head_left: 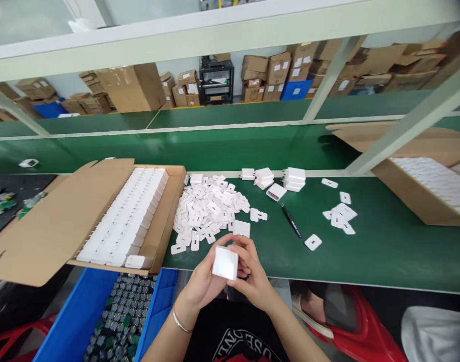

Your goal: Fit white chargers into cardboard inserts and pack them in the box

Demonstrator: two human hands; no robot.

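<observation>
Left hand [207, 279] and right hand [255, 281] hold a white charger housing [225, 263] between them; a black pen [291, 221] lies at two o'clock.

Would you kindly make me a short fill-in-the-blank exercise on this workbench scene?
1. The left hand and right hand hold a ____ block.
2. A bracelet circles the ____ wrist.
3. The pen is ____.
4. The bin at lower left is ____.

Missing words: white; left; black; blue.
</observation>
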